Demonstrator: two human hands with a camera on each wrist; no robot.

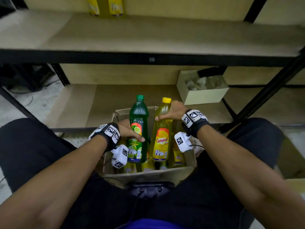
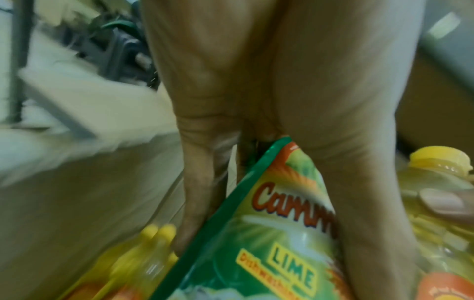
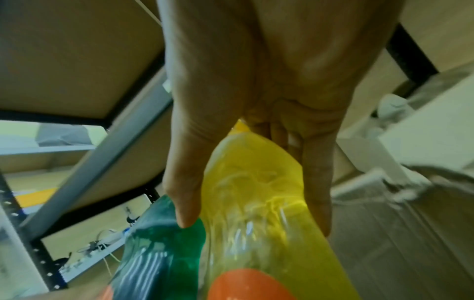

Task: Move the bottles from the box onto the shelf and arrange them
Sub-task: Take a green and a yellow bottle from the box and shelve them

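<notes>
My left hand (image 1: 130,131) grips a green lime bottle (image 1: 138,129) around its label, thumb across the front; the left wrist view shows the same green bottle (image 2: 259,243) in the left hand (image 2: 256,101). My right hand (image 1: 171,111) holds a yellow bottle (image 1: 162,138) by its shoulder, below the yellow cap. In the right wrist view the right hand (image 3: 256,101) wraps the yellow bottle (image 3: 256,192), with the green bottle (image 3: 164,243) beside it. Both bottles stand raised above the open cardboard box (image 1: 148,176), which holds several more yellow bottles (image 1: 177,156).
A wide shelf board (image 1: 148,35) with a black front rail runs above the box; two yellow bottles (image 1: 105,5) stand at its back. On the lower shelf (image 1: 115,96) sits a white box (image 1: 203,87) of pale items at the right. A black upright (image 1: 270,90) slants at the right.
</notes>
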